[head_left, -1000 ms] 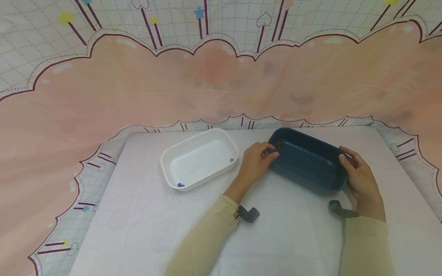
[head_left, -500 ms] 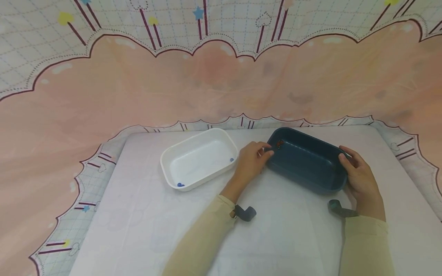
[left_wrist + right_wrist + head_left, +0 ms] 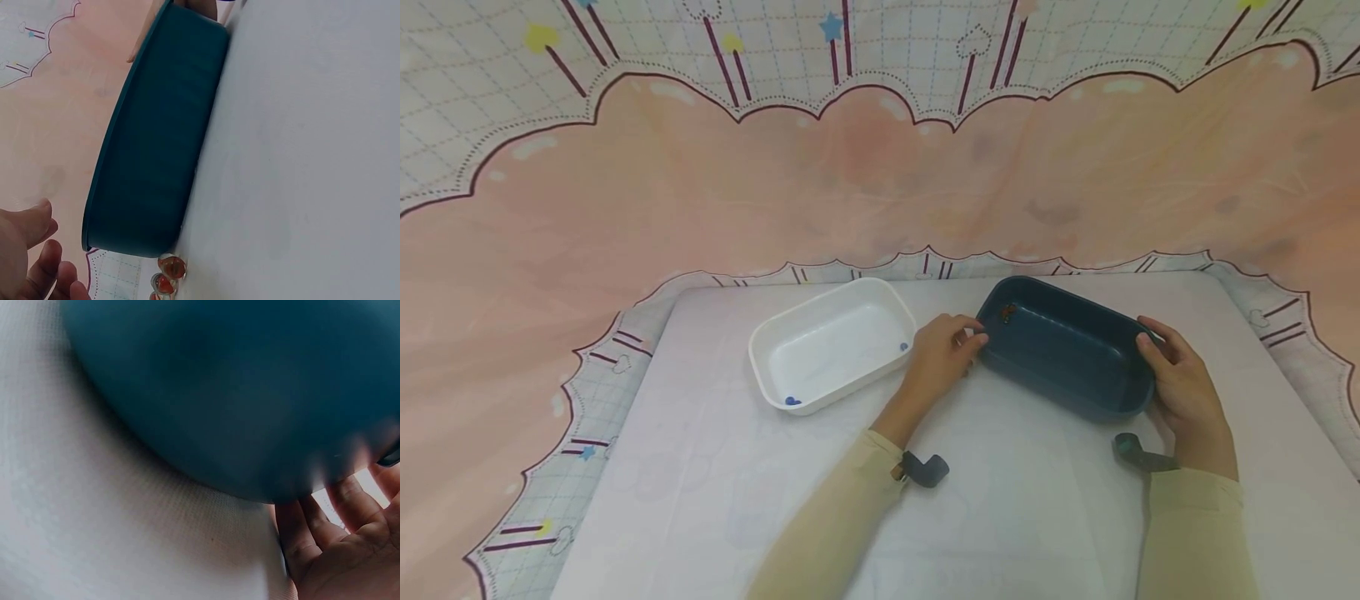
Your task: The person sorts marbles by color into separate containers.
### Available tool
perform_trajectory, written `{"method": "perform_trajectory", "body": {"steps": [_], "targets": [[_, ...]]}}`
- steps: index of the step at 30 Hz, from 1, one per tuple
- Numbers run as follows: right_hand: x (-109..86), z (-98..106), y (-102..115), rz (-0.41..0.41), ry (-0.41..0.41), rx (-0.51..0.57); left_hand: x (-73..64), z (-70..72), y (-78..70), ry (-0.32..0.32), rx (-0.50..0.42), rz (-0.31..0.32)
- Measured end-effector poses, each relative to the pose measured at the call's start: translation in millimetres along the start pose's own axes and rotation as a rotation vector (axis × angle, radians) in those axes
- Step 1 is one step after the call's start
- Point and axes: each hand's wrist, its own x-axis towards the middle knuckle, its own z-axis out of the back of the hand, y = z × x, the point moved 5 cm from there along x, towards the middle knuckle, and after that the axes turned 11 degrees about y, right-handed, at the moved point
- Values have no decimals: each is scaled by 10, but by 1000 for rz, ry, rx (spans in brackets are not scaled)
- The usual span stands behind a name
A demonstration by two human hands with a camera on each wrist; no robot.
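A dark teal tray stands on the right of the table. My right hand grips its right end, thumb over the rim and fingers outside; in the right wrist view the fingers lie against its wall. By the tray's left rim is my left hand, fingers loosely bent; nothing shows between them in the left wrist view. Small reddish-brown pieces lie in the tray's left corner. Several clear marbles with orange-red inside show past the tray's end in the left wrist view; the head view does not show them there.
A white tray stands to the left, holding a few small blue balls in its near-left corner and one blue ball at its right side. A white cloth covers the table. A patterned curtain hangs behind.
My left hand has drawn back left from above the teal tray's left corner to just outside its rim. The right hand keeps its grip on the tray, which has barely moved.
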Motion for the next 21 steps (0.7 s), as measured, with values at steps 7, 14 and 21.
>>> {"method": "perform_trajectory", "body": {"steps": [7,14,21], "targets": [[2,2,-2,7,0,-4,-72,11,37,10,5,-5],[3,5,0,26,13,11,-142,-5,104,20,-12,28],[-3,10,-6,35,16,16,-189,-27,151,36,1,59]]}}
